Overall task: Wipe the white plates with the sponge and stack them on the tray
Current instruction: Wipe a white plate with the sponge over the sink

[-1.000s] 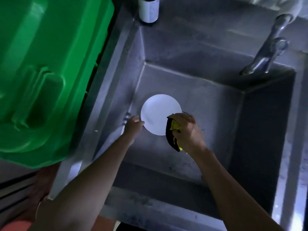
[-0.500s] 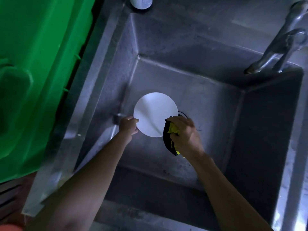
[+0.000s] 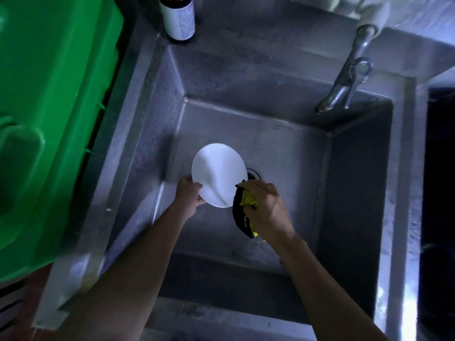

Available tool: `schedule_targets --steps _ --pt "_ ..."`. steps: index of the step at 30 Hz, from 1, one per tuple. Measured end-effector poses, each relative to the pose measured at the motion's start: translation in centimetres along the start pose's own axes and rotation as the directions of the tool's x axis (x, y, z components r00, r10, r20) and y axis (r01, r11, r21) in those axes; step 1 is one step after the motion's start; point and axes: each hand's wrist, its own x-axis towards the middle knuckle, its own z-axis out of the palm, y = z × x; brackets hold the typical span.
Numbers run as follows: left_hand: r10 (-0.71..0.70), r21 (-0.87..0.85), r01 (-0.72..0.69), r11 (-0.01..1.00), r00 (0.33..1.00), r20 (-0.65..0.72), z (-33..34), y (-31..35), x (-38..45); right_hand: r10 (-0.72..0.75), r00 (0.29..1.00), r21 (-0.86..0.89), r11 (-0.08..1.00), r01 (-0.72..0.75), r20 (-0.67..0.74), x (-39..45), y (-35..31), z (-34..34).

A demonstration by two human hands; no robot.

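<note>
- The sink [image 3: 152, 124] is the landmark: a deep steel basin filling most of the view, dimly lit.
- A green bin [image 3: 49, 119] stands just left of the sink; whether it serves as the tray I cannot tell.
- A tap [image 3: 344, 87] hangs over the sink's far right corner, and a bottle [image 3: 177, 18] stands on its far left rim.
- The plate [image 3: 218, 173] is held tilted over the middle of the sink floor, partly covering the drain [image 3: 253, 174].
- The right hand [image 3: 264, 209], on the drain side of the plate, has its fingers curled round the black and yellow sponge [image 3: 242, 207].
- The left hand [image 3: 188, 195], toward the sink's left wall, pinches the plate's near left rim, thumb on its upper face.
- The deciding relation: the plate lies left of and just beyond the sponge, which touches its near right edge, so the wiping hand likely needs only a short sweep leftward across the face while the other hand steadies it.
</note>
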Motion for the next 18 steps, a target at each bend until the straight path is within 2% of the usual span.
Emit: schedule_targets --steps 10,15,18 --pt "0.032 -0.008 -0.031 0.999 0.99 0.134 0.6 0.6 -9.6 -0.022 0.999 0.04 0.999 0.024 -0.038 -3.0 -3.1 -4.8" --pt "0.136 0.004 -0.141 0.99 0.958 0.252 0.1 0.6 -15.6 -0.081 0.995 0.069 0.994 0.085 -0.056 -4.0 -5.9 -7.3" --pt "0.147 -0.064 -0.134 0.989 0.942 0.302 0.1 0.6 -18.3 -0.128 0.99 0.066 0.989 0.132 -0.059 -4.5 -7.5 -8.3"
